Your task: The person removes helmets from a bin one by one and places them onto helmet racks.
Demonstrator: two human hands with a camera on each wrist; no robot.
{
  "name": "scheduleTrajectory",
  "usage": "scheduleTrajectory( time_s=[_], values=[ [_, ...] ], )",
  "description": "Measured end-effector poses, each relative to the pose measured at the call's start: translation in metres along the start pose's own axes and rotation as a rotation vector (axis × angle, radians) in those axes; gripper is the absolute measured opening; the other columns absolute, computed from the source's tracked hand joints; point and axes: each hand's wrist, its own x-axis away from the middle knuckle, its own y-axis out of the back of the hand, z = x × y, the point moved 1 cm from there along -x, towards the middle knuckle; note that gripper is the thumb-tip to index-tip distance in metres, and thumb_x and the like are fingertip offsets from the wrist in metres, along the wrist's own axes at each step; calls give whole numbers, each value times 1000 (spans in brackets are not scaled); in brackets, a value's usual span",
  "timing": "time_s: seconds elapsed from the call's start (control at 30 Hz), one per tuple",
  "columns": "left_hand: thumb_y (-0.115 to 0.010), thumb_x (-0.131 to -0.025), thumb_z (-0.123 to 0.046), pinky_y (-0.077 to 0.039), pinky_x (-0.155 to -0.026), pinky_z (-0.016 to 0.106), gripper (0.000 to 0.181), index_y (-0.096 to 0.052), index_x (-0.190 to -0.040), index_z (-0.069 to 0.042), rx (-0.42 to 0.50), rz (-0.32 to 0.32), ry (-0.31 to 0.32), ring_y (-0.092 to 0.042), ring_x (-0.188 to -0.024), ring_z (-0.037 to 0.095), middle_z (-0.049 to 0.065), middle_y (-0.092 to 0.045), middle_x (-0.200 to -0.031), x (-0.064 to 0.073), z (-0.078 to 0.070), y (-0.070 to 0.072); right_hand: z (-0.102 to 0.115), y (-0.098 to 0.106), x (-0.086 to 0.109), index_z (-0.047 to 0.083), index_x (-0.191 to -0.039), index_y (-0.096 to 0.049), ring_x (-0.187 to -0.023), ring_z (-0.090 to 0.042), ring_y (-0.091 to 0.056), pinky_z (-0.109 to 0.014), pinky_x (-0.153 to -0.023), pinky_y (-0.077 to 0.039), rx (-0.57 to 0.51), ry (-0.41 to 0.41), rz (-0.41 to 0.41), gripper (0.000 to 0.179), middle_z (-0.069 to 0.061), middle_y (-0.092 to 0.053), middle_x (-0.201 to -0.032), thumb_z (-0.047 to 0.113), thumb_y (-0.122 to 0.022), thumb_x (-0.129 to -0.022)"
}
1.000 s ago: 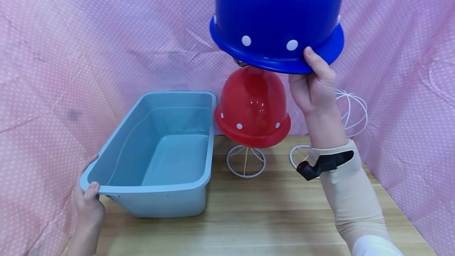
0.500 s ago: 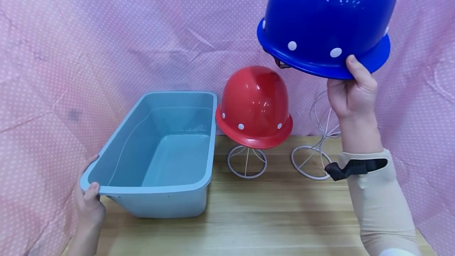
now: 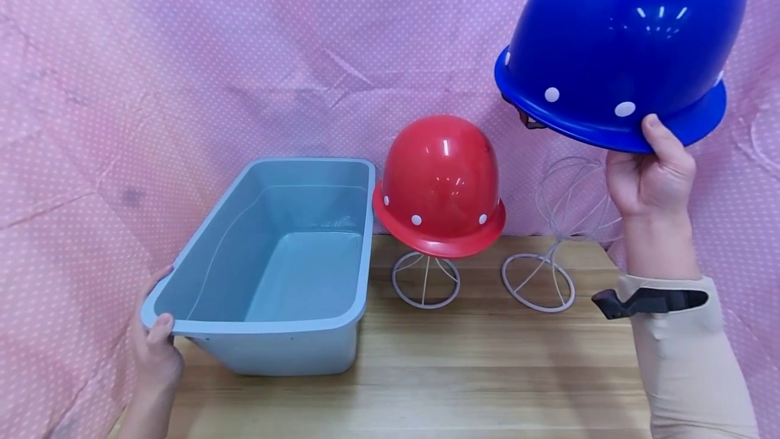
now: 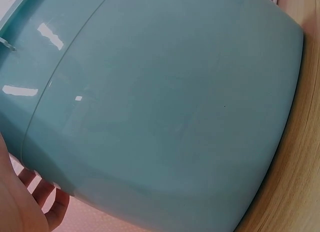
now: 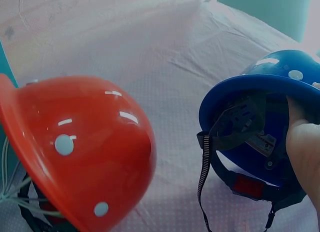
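My right hand [image 3: 652,175] grips the brim of a blue hard hat [image 3: 627,46], thumb on the outside, fingers under the edge. The hat is raised at the upper right, above a bare white wire stand [image 3: 539,282]. Its dark harness and strap [image 5: 250,187] hang below the shell in the right wrist view. A red hard hat [image 3: 440,175] sits on another white wire stand [image 3: 426,281] in the middle. At the left, my left hand [image 3: 157,358] holds the near left corner of a blue-grey plastic tub [image 3: 307,269], thumb over the rim. The tub's inside shows no contents.
All of this stands on a wooden table [image 3: 426,378]. Pink dotted cloth [image 3: 274,53] hangs behind and along both sides. The tub's right rim is close to the red hat's brim.
My right hand has carried the blue hard hat to the right and slightly down, from above the red hat to above the bare stand. My left hand stays on the tub.
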Motion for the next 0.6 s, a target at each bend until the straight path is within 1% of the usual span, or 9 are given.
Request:
scheduleTrajectory(
  time_s=[0.1, 0.2, 0.23, 0.27, 0.3, 0.5, 0.6],
  values=[
    [-60, -78, -15, -48, -89, 19, 72, -59, -149, -6, 3, -5, 4, -59, -113, 16, 4, -65, -129, 0, -2, -2, 14, 8, -2, -15, -125, -51, -105, -48, -68, -48, -99, -58, -59, -37, -53, 54, -33, -66, -116, -31, -55, -74],
    [-60, -78, -16, -48, -90, 18, 72, -59, -150, -10, -25, -14, 20, -58, -114, 16, 3, -64, -131, 0, -3, -2, 26, 17, -4, -13, -127, -50, -107, -49, -66, -48, -109, -53, -111, -62, -102, 57, -33, -65, -119, -33, -51, -74],
    [-60, -78, -17, -48, -90, 18, 72, -60, -150, -11, -32, -18, 26, -58, -114, 16, 3, -64, -131, 1, -3, -3, 30, 20, -4, -12, -128, -50, -108, -49, -66, -47, -111, -52, -113, -61, -111, 57, -33, -65, -120, -33, -50, -75],
    [-59, -78, -17, -47, -91, 18, 72, -59, -150, -13, -41, -19, 30, -57, -115, 16, 3, -63, -131, 1, -3, -3, 32, 23, -4, -11, -129, -49, -108, -49, -66, -47, -111, -52, -108, -56, -112, 58, -32, -64, -120, -33, -50, -75],
    [-59, -78, -17, -47, -91, 18, 72, -59, -150, -13, -48, -21, 34, -57, -115, 16, 3, -63, -131, 1, -3, -4, 35, 25, -4, -11, -129, -49, -109, -49, -65, -46, -114, -50, -109, -54, -114, 58, -32, -64, -121, -34, -49, -76],
    [-59, -77, -16, -48, -90, 17, 73, -60, -149, -9, -37, -43, 38, -58, -113, 16, 3, -64, -128, 2, -4, -4, 45, 36, 2, -10, -132, -49, -113, -50, -65, -44, -122, -43, -113, -59, -94, 59, -33, -63, -123, -35, -46, -79],
    [-59, -78, -16, -48, -89, 17, 72, -60, -149, -10, -29, -40, 39, -57, -113, 16, 3, -64, -129, 1, -3, -3, 50, 42, 6, -9, -133, -49, -114, -50, -65, -47, -118, -47, -107, -71, -83, 58, -33, -64, -124, -34, -46, -80]
  ],
)
